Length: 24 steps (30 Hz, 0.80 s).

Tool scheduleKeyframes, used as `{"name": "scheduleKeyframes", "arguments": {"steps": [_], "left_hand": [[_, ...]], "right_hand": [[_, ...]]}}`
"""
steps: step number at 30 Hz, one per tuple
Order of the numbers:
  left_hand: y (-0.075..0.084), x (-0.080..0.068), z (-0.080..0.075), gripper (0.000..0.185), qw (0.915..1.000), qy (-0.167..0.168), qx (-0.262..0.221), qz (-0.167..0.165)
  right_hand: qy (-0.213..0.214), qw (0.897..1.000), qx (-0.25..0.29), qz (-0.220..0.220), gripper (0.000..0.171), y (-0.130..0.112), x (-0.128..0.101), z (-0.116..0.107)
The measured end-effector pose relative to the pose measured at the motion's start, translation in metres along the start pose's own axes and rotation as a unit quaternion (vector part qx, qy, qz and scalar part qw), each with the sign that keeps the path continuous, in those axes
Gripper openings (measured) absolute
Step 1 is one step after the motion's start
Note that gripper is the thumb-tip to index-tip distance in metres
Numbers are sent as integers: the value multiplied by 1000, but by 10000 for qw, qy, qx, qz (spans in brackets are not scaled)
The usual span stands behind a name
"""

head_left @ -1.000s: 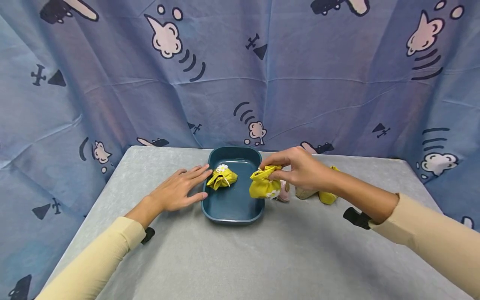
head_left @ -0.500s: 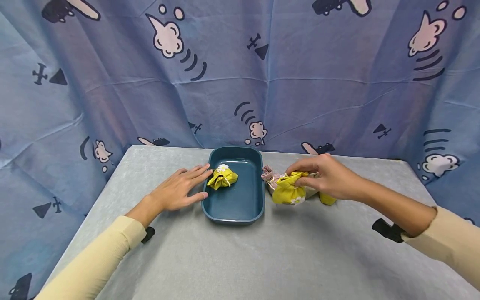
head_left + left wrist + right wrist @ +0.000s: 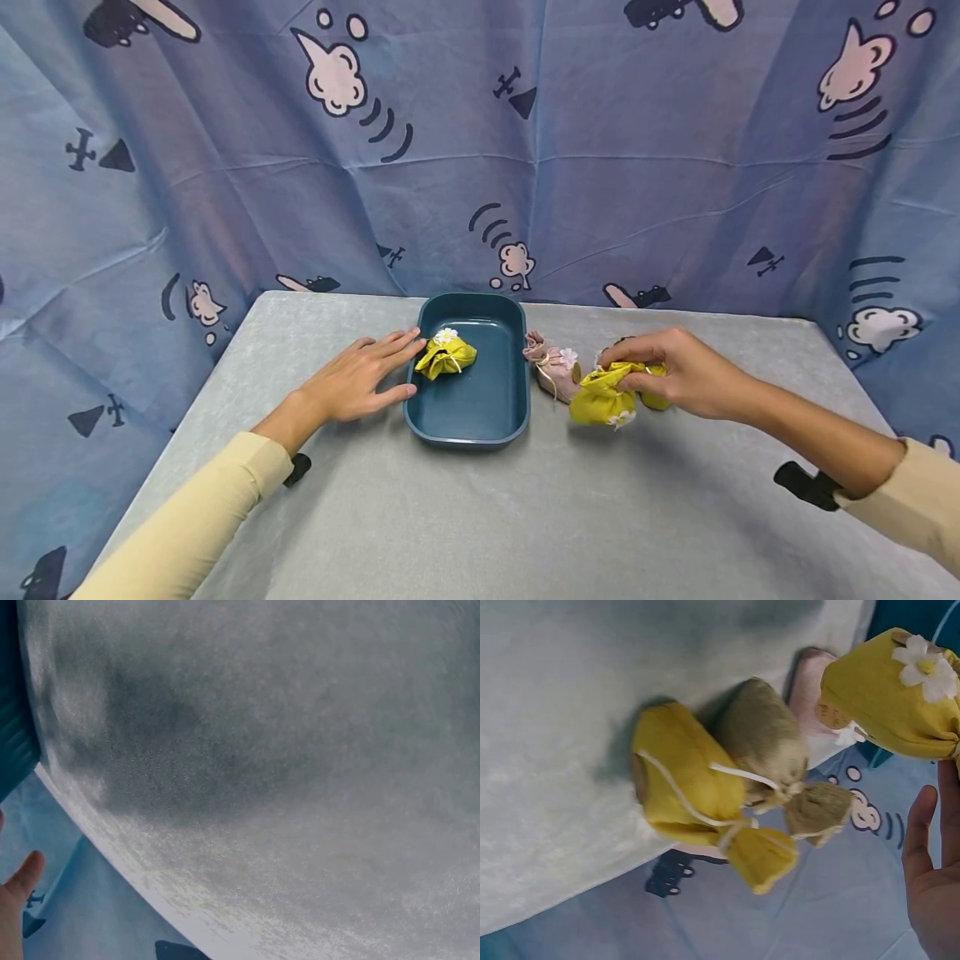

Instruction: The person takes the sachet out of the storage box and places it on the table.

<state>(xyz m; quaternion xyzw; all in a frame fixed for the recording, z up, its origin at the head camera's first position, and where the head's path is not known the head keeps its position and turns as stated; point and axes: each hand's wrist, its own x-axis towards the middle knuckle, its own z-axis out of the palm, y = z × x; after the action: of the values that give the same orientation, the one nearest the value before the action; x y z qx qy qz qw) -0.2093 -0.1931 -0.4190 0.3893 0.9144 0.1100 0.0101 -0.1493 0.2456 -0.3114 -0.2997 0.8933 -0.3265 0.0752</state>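
Right hand (image 3: 686, 377) pinches a yellow pouch (image 3: 602, 402) on the bench (image 3: 480, 517), right of the tray (image 3: 467, 425). Left hand (image 3: 352, 382) flat, fingers relaxed, at the tray's left rim. Risk — pouch snags the pink pouch (image 3: 555, 367) alongside, dragging it.

Head view down over the table (image 3: 480, 517); wrist views close, sharing its surface.

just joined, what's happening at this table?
A person sits at a grey table with small drawstring pouches. The right hand grips a yellow pouch right of a teal tray, beside a pink pouch, an olive pouch and another yellow one. The left hand rests flat against the tray's left rim. One yellow pouch with a daisy lies in the tray.
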Motion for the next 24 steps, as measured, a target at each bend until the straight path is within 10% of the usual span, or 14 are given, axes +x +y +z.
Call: {"name": "scheduleKeyframes", "arguments": {"steps": [24], "left_hand": [[-1,0,1,71,10000,-50,38,-36]], "right_hand": [[132,9997,151,-101,35,52,-21,20]]}}
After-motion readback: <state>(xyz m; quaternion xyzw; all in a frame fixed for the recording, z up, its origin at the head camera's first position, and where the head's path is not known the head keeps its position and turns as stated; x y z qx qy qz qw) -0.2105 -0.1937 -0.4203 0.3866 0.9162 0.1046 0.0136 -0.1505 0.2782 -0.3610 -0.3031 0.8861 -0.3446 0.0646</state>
